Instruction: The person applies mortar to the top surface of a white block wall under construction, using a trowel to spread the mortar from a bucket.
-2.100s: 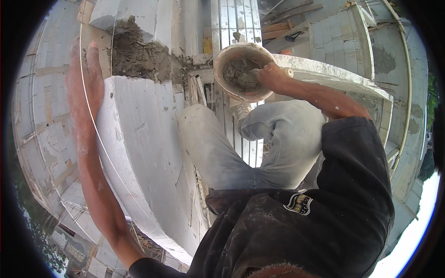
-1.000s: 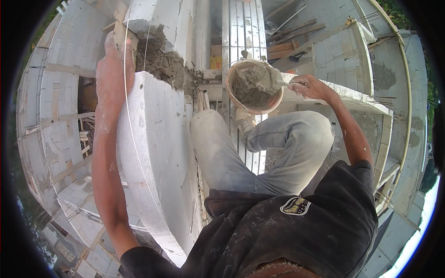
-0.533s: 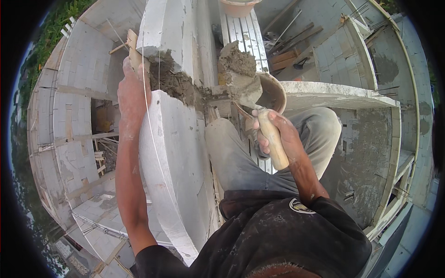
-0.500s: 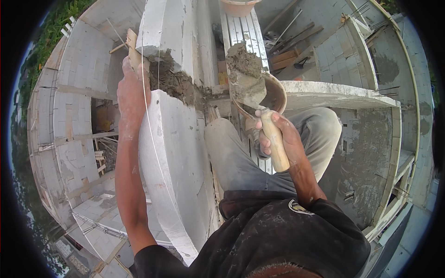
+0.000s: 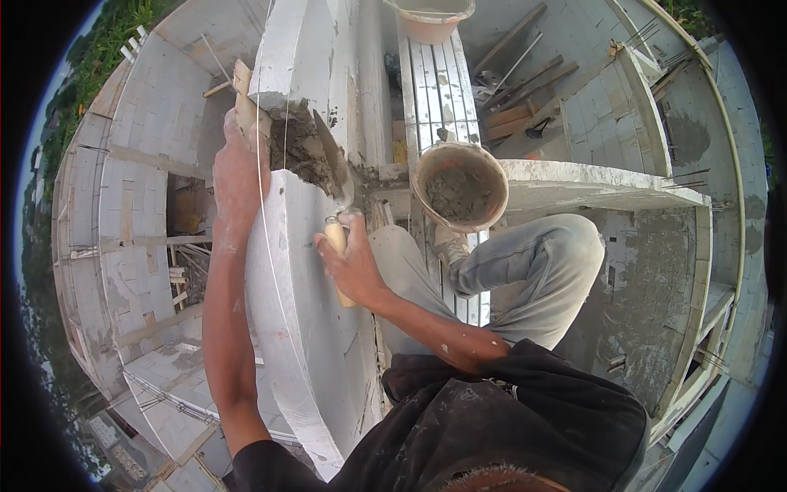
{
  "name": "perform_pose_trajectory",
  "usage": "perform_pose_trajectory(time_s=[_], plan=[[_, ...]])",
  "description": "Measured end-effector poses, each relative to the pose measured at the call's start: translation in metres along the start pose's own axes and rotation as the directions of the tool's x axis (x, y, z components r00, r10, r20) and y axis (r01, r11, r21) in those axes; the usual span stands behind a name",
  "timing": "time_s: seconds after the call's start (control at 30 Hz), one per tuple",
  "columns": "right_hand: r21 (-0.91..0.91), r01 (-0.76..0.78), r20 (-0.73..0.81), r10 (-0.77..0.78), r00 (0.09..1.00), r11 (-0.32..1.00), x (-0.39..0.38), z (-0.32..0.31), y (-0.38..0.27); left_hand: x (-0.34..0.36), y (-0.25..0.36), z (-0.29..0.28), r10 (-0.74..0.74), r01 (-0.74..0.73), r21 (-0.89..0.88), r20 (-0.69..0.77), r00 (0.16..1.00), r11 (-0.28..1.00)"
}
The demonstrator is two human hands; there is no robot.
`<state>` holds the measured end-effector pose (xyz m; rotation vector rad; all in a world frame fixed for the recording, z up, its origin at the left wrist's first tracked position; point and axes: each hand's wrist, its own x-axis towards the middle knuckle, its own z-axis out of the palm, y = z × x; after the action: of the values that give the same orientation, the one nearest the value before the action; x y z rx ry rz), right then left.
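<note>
My left hand (image 5: 234,174) grips a thin wooden board (image 5: 244,90), pressed upright against the outer side of a gap in the pale block wall (image 5: 316,271). Grey mortar (image 5: 302,152) fills part of that gap, between the near and far blocks. In my right hand (image 5: 358,266) is a trowel (image 5: 332,152), held by its wooden handle. Its blade stands nearly on edge at the inner side of the mortar. A bucket (image 5: 420,168) of wet mortar sits to the right, in front of my knees.
Taut string (image 5: 284,307) runs along the wall's outer edge. Another bucket (image 5: 430,31) stands farther along the ribbed metal plank (image 5: 443,90). A lower cross wall (image 5: 590,176) branches right. Loose timber (image 5: 508,123) lies below, and the left side drops away to lower rooms.
My right hand has swung left from above the bucket to the wall gap. The mortar load on the trowel has left the blade. My left hand keeps the board in place.
</note>
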<state>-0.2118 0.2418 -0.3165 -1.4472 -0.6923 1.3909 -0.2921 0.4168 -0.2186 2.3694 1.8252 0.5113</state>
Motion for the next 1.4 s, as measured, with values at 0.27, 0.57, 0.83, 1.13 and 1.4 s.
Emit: perform_pose_trajectory(time_s=[0.27, 0.57, 0.83, 1.13, 1.4], plan=[[-0.906, 0.276, 0.17, -0.322, 0.932, 0.321, 0.013, -0.192, -0.063, -0.002, 0.002, -0.004, -0.094, 0.099, -0.052, 0.096, 0.991, 0.994], [-0.259, 0.51, 0.912, -0.035, 0.408, -0.82, 0.181, -0.181, -0.158, 0.0, 0.004, -0.007, -0.134, 0.139, -0.034, 0.12, 0.984, 0.99], [-0.107, 0.427, 0.954, 0.028, 0.298, -0.898, 0.257, -0.122, -0.208, 0.001, 0.001, 0.0, -0.133, 0.137, -0.066, 0.06, 0.989, 0.988], [-0.465, 0.417, 0.831, -0.223, 0.51, -0.781, 0.233, -0.235, -0.249, 0.001, 0.001, -0.001, -0.154, 0.159, -0.065, 0.074, 0.985, 0.985], [-0.612, 0.398, 0.558, -0.016, 0.83, -0.683, 0.151, -0.331, -0.101, -0.003, -0.001, 0.007, -0.035, 0.032, -0.063, -0.038, 0.999, 0.997]])
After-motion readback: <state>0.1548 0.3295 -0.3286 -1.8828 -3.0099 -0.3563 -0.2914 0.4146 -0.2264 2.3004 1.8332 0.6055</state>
